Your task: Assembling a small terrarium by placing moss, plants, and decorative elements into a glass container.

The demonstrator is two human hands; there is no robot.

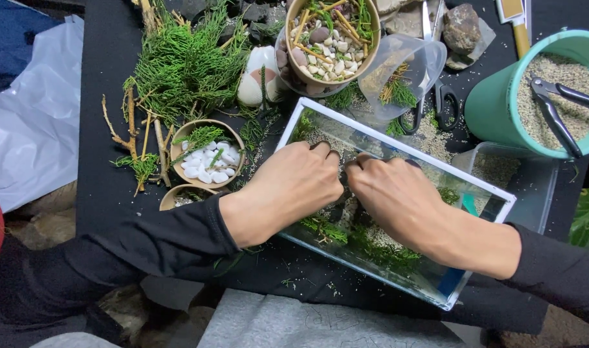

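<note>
Glass tank: planting step judged underway. Left hand and right hand are curled inside over gravel; any grasped item cannot be told. Gentle pressing is called for next.

Both arms come in from the lower edge of the view, each covered to the wrist in a black sleeve. The left forearm runs up and to the right, the right forearm up and to the left, so the two converge at the middle. The left hand is turned palm down, its back facing up and its fingers curled under at the knuckles. The right hand is posed the same way, back up, fingers bent downward and tucked. The knuckles of the two hands sit just beside each other, nearly touching. What the fingertips grip is hidden beneath the hands.
</note>
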